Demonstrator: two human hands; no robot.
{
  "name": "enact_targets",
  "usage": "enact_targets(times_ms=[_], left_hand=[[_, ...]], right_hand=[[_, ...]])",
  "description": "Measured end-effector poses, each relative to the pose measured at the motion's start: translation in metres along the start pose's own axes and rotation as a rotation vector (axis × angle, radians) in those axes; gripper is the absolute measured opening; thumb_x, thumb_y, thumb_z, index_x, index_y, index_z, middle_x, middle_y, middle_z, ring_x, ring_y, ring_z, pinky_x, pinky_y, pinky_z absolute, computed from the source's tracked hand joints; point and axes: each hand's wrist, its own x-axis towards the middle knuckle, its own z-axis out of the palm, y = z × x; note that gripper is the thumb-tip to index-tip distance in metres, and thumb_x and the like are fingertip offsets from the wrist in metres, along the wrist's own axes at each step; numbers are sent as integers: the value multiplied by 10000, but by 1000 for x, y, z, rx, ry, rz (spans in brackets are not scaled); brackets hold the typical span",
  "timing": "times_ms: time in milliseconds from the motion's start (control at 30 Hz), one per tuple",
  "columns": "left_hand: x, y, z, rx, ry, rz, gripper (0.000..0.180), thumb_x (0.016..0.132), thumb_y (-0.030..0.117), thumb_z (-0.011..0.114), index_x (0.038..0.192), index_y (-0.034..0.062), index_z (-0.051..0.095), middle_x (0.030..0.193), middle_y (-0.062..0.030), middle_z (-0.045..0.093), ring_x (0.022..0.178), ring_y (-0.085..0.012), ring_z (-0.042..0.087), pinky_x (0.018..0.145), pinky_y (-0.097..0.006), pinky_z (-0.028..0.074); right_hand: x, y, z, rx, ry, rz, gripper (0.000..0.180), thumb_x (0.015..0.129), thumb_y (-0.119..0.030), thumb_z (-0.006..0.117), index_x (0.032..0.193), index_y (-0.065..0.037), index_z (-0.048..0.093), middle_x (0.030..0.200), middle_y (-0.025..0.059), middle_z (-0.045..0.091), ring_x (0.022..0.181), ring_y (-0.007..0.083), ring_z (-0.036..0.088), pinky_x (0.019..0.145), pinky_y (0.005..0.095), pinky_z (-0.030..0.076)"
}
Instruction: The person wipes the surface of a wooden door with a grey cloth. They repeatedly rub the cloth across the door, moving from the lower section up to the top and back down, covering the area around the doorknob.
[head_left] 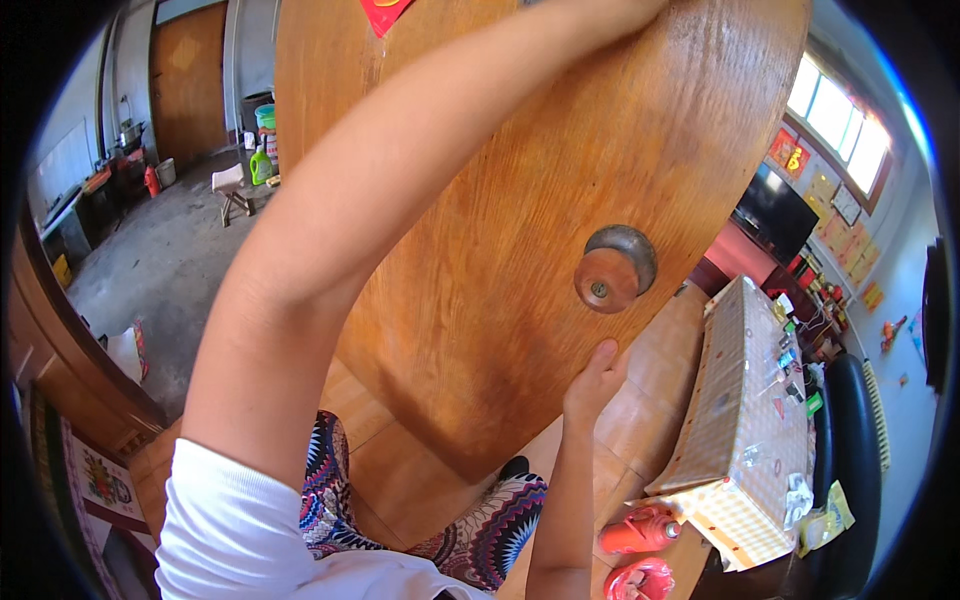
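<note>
A large wooden door fills the middle of the view, with a round brown knob on a metal plate. My left arm rises across the door's face to the top edge of the picture, where my left hand is cut off near a red paper stuck on the door. My right hand is just below the knob, its fingers curled on the door's edge and its thumb pointing up. I stand close to the door in a white top and patterned trousers.
To the right stands a table with a checked cloth and small items, a black chair beside it and red containers on the floor. A television hangs beyond. Past the door at left are a small stool and a green jug.
</note>
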Motion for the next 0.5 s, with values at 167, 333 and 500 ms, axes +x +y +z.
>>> enact_targets(times_ms=[167,333,500], left_hand=[[-114,24,-36,-146,-407,207,382,755,38,719,1095,210,713,1151,-66,625,1159,-313,570,883,-460,460],[-104,7,-59,-268,-525,390,439,751,98,764,1169,222,707,1153,-77,626,1153,-330,575,918,-455,469],[53,-23,-7,2,-195,95,332,767,-24,618,1091,23,668,1095,-264,645,1024,-444,592,913,-501,479]], right_hand=[[5,2,-12,23,7,21,534,1058,-398,557,1310,72,538,1188,161,662,1068,243,608,960,359,465],[-4,8,-6,-55,71,-66,556,1049,-418,570,1313,70,532,1180,157,664,1066,244,608,953,357,469],[-19,-20,3,121,-60,-4,545,1058,-412,561,1310,69,528,1225,161,643,1119,242,594,983,355,457]])
